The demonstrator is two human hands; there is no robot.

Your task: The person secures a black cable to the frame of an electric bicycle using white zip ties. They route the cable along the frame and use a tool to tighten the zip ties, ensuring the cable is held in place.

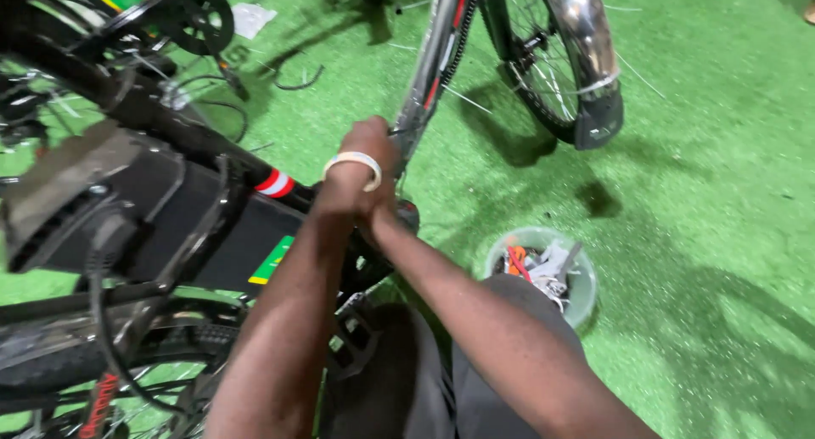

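My left hand [367,146], with a white band [355,160] on its wrist, is closed at the lower end of a bicycle's silver frame tube [433,57], where the tube meets the black frame [170,210]. What its fingers pinch there is too small to make out. My right forearm comes in from the lower right. My right hand [380,211] is tucked under my left wrist against the black frame, with its fingers mostly hidden.
A wheel with a chrome mudguard and black flap [594,91] stands at the top right. A pale round bowl [581,299] of small parts sits on the green turf [705,201] by my knee. A chainring [199,19], loose cables and a second bicycle fill the left side.
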